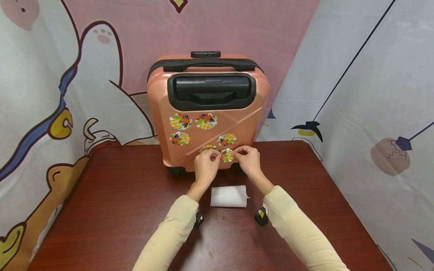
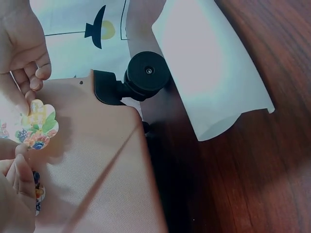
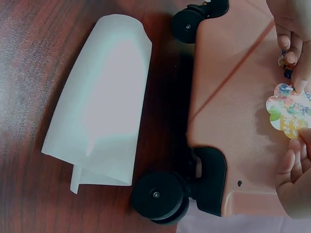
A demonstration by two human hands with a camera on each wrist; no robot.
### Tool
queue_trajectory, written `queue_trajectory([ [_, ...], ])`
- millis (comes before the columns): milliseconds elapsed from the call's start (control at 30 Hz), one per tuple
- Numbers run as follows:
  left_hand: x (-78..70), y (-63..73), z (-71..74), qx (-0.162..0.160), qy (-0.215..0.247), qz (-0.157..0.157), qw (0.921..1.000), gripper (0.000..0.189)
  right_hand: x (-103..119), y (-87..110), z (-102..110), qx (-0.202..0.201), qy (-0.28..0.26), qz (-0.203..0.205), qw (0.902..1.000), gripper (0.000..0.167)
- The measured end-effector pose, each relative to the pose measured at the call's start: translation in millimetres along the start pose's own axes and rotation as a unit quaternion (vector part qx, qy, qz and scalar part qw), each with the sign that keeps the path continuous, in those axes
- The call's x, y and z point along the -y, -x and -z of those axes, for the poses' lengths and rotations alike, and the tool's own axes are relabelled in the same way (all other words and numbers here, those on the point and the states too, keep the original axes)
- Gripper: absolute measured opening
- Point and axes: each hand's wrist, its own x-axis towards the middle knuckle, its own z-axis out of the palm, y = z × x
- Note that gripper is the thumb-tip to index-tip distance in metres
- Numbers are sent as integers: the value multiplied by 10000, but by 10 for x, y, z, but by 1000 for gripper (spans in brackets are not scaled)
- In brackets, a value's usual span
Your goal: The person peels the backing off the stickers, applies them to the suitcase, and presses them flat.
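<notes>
A peach hard-shell suitcase (image 1: 217, 131) stands upright on the table, with several round fruit-print stickers on its lower face. Near its bottom edge, a scalloped fruit sticker (image 1: 226, 155) is stretched between both hands. My left hand (image 1: 206, 165) pinches its left edge between thumb and finger, while my right hand (image 1: 250, 161) pinches the right edge. In the left wrist view the sticker (image 2: 43, 125) stands slightly off the shell, casting a shadow there. Another sticker (image 1: 208, 147) is partly hidden behind the left hand. The right wrist view shows the same held sticker (image 3: 286, 111) at its right edge.
A curled white paper sheet (image 1: 228, 196) lies on the dark red table (image 1: 129, 210) between the forearms. The suitcase's black wheels (image 3: 159, 195) stick out at its bottom corners. A printed cartoon cloth (image 1: 339, 56) hangs behind and at the sides.
</notes>
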Motion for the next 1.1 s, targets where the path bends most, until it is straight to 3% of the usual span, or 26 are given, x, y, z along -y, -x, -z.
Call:
queue_trajectory([
  [267,-6,-20,-49,-277,-104,-172,9994,4,18,-30,-15,-270,444,-28,9986,8],
  [567,-3,-35,-102,-599,-268,-140,9977,4,40,-36,-32,-405,410,-16,9983,8],
  [1100,4,-17,-151,-846,-377,-76,9957,6,17,-29,-69,-644,540,104,9964,8],
])
